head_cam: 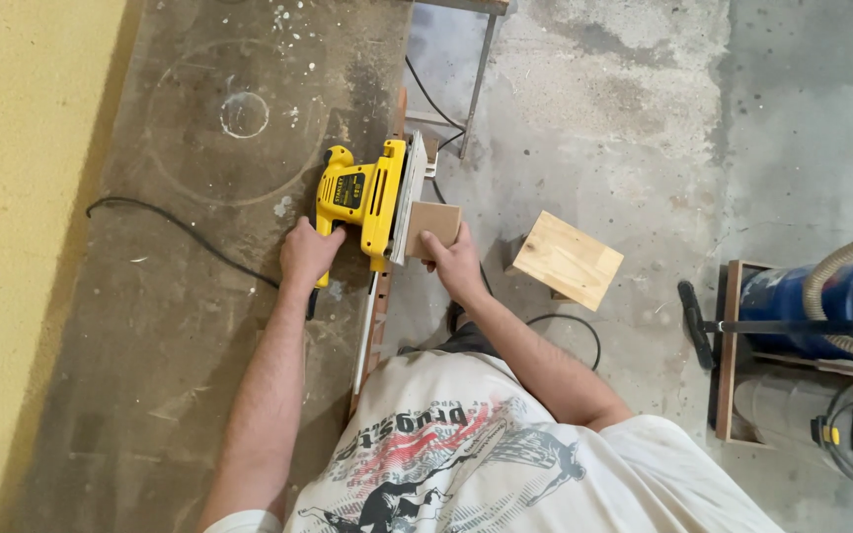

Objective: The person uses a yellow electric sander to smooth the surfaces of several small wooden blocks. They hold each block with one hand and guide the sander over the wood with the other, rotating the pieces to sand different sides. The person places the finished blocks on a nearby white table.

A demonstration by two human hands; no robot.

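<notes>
Head view, looking straight down. The left hand [306,252] grips the rear handle of a yellow electric sander [362,195], fingers wrapped and clamped on the handle. The sander lies on its side at the right edge of the tabletop [199,345], with its flat sanding pad turned to the right, past the edge. A black power cord [175,229] runs across the tabletop from the left toward the left hand.

The right hand [454,262] holds a small square wooden piece [433,223], fingers closed on its lower edge. The wooden piece stands against the sanding pad, touching it, just beyond the tabletop edge and above the concrete floor [624,128].

The tabletop surface is dark, dusty and marked with a faint scribed circle and white paint spots. A yellow wall or panel [12,197] borders it on the left.

On the floor to the right of the right hand sits a light-coloured wooden block [567,261], well apart from the held piece. Further right stands a blue vacuum unit [821,306] with a ribbed hose, resting in a wooden frame. A metal leg [476,79] stands on the floor near the top of the view, beyond the sander.
</notes>
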